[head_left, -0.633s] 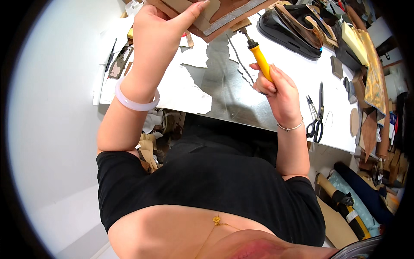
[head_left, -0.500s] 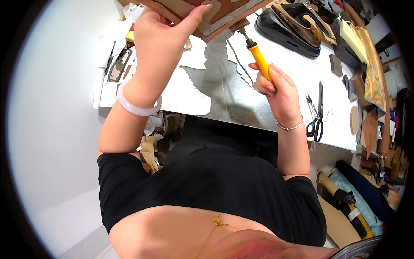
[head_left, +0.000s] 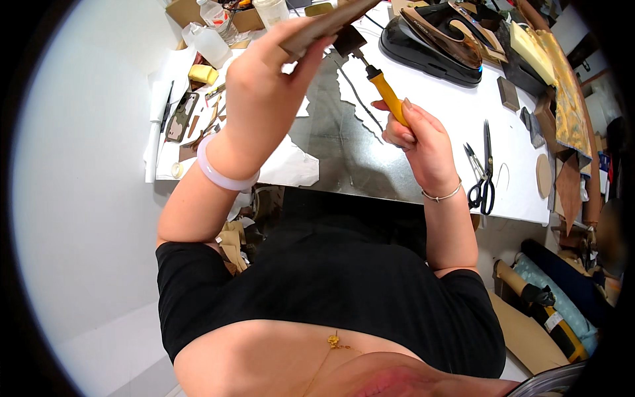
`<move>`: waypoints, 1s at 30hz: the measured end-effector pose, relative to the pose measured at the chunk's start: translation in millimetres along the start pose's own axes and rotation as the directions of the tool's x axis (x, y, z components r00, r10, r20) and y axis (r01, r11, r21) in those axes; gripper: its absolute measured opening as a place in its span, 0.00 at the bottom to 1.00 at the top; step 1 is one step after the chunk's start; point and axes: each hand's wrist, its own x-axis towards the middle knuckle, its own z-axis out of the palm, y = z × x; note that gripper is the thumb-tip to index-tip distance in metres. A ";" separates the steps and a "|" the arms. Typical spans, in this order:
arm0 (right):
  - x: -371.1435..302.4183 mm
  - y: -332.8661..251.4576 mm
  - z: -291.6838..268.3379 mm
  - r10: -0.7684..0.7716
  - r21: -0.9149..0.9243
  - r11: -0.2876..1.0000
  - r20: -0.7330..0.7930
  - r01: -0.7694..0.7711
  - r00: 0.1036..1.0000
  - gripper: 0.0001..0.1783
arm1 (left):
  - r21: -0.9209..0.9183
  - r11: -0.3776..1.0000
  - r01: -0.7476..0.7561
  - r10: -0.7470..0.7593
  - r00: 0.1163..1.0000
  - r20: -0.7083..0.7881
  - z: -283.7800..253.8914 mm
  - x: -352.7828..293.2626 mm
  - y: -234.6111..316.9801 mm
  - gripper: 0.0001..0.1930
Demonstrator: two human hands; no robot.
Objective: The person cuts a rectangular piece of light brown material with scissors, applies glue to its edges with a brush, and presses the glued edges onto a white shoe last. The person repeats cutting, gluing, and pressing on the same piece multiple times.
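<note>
My left hand point(head_left: 264, 83), raised at the top, is closed around a brown leather-like panel point(head_left: 331, 28), which appears nearly edge-on. In my right hand point(head_left: 423, 135) is a yellow-handled soldering-iron-style tool point(head_left: 389, 98), gripped by its handle. Its dark, flat square head point(head_left: 349, 42) points up and left, close beside the panel's lower edge; whether they touch I cannot tell. Below both hands lies a grey metal plate point(head_left: 331, 145) on the white work table point(head_left: 516, 192).
A black-and-brown clothes iron point(head_left: 436, 46) stands at the back right. Black scissors point(head_left: 486, 172) lie right of my right hand. At left are a camouflage-patterned phone point(head_left: 182, 117), a yellow block point(head_left: 203, 74) and a clear bottle point(head_left: 217, 20). Torn white paper point(head_left: 291, 165) borders the plate.
The panel has turned from showing its broad face to nearly edge-on, as my left hand shifted slightly right and down. The tool has moved slightly left, and its square head shows more fully.
</note>
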 end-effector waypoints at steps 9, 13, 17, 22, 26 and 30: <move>-2.5 -3.6 -6.3 0.027 0.032 0.999 0.025 -0.028 0.999 0.26 | -0.511 0.361 0.780 -0.700 0.589 0.404 -19.5 20.3 -42.2 0.20; -2.4 -3.8 -5.2 0.026 0.018 0.999 0.044 -0.027 0.999 0.26 | -0.497 0.235 0.836 -0.708 0.497 0.502 -11.7 8.0 -50.3 0.21; -2.6 -3.5 -6.5 0.028 0.017 0.999 0.045 -0.029 0.999 0.27 | -0.457 0.253 0.853 -0.707 0.485 0.514 -6.2 7.3 -52.2 0.21; 14.6 2.3 -13.9 -0.047 -0.210 0.977 -0.104 0.024 0.993 0.24 | -0.480 0.533 0.697 -0.695 0.684 0.221 -21.0 9.4 -43.2 0.18; 64.8 5.6 -23.6 -0.284 -0.693 0.715 -0.171 0.090 0.943 0.18 | -0.287 0.783 0.552 -0.585 0.810 -0.041 -48.6 10.1 -47.2 0.13; 134.0 -5.5 -29.8 -0.590 -0.937 0.186 0.133 0.294 0.797 0.14 | -0.244 0.815 0.525 -0.567 0.809 -0.156 -79.0 -1.2 -53.5 0.12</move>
